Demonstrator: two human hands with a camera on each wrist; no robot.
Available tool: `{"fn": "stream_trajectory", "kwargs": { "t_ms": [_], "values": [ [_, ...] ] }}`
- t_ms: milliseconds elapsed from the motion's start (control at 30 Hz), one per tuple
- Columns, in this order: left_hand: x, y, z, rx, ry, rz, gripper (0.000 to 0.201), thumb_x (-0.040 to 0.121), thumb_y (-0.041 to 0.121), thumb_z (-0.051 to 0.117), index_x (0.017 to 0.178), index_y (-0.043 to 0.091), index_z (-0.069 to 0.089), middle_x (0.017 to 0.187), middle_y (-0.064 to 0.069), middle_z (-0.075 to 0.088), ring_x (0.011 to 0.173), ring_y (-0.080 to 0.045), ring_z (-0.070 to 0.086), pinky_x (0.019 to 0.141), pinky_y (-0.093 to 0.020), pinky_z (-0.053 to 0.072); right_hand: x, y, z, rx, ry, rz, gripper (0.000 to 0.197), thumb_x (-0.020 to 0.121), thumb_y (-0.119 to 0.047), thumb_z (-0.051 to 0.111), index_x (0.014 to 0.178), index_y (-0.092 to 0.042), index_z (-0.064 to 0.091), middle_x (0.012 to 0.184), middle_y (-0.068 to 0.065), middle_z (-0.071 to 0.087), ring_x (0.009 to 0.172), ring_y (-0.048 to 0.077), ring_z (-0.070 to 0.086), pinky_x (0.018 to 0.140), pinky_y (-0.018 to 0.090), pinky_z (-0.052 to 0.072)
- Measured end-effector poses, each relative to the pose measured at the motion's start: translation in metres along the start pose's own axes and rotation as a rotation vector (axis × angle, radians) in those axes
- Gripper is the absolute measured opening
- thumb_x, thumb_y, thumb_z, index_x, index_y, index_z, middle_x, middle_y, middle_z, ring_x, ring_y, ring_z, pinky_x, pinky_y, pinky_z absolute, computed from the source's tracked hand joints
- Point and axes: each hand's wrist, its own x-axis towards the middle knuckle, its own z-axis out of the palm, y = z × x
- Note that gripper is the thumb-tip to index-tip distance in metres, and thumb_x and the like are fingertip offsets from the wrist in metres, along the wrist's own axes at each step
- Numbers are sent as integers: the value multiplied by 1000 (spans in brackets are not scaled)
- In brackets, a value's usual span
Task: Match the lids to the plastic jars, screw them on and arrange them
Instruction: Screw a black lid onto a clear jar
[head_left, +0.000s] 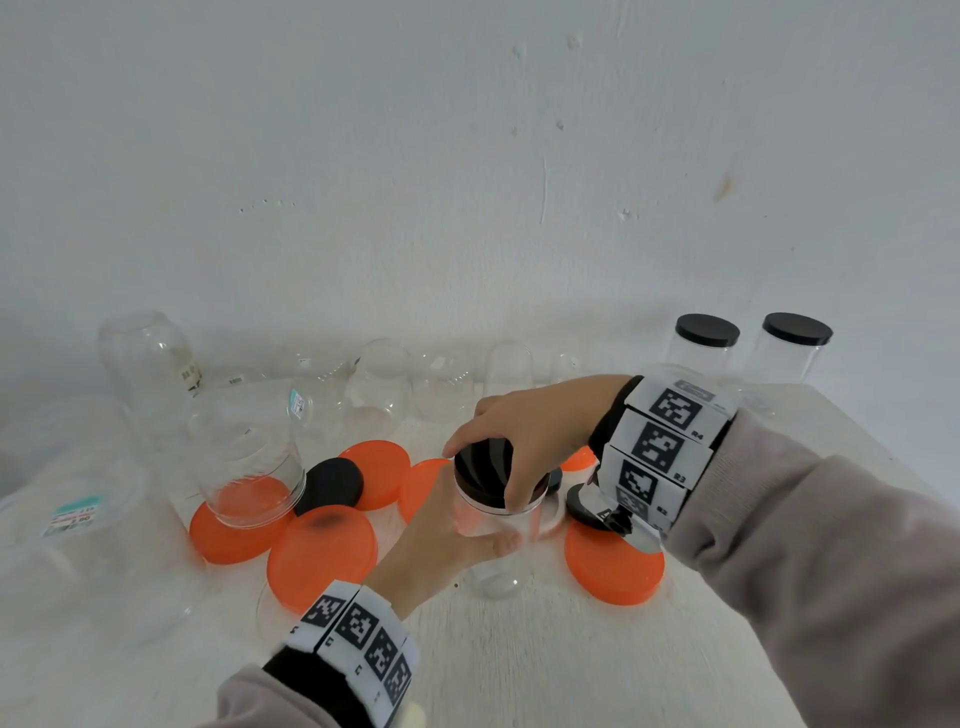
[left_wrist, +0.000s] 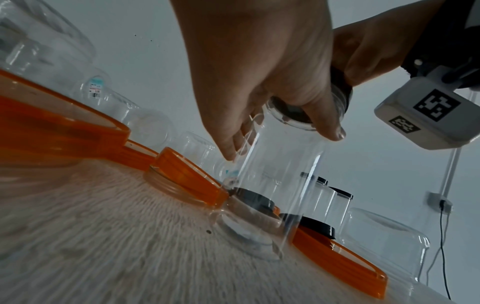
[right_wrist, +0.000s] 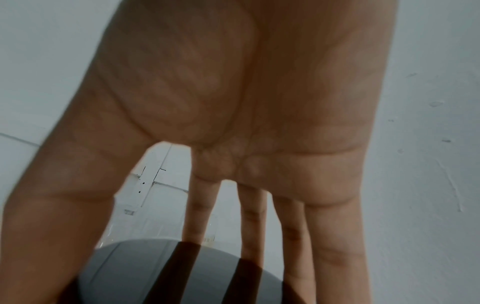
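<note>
Jar (head_left: 493, 540) upright in my left hand (head_left: 441, 540) wrapped round it; right hand (head_left: 530, 431) fingertips grip black lid (head_left: 485, 470) on top.

Right hand over a dark lid

The right hand (right_wrist: 259, 107) fills the view, palm facing the camera, thumb and fingers (right_wrist: 332, 246) reaching down around the rim of a round dark lid (right_wrist: 145, 271) at the bottom edge. A pale wall (right_wrist: 428, 82) lies behind. Finger shadows cross the lid top.

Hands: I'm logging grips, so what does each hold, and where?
Left hand grips the jar by its wall; right hand grips the black lid by its rim.
</note>
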Motion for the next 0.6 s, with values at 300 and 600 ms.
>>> {"fn": "stream_trajectory", "kwargs": {
  "t_ms": [300,600],
  "values": [
    [15,29,-30,373,-89,-274,47,84,34,70,125,34,47,126,20,56,118,0,51,94,-15,43,1,3,3,8,46,17,73,75,-47,73,140,-43,39,113,-12,36,112,23,52,89,41,54],
    [49,28,-68,878,-88,-588,40,104,21,32,131,-2,48,136,-19,49,127,-31,45,111,-39,31,1,3,10,26,145,70,76,69,-67,67,135,-38,44,108,-13,41,102,23,62,86,38,53]
  ]
}}
